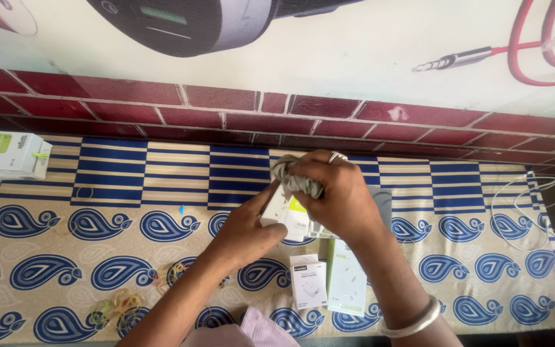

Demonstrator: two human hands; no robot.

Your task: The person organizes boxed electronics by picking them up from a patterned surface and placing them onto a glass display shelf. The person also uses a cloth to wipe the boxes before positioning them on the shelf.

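While the right hand (338,196) presses a crumpled grey cloth (297,180) in a clenched grip, the left hand (245,228) grasps a small white-and-green cardboard box (290,215) beneath it, above a blue paisley-patterned bench (97,257) by a red brick wall (226,103).

A small electronics shop: boxed chargers (308,289) on a cloth-covered counter (97,193), below a gadget poster (354,45).

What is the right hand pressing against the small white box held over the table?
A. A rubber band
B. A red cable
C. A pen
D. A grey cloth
D. The right hand grips a bunched grey cloth against the box that the left hand holds.
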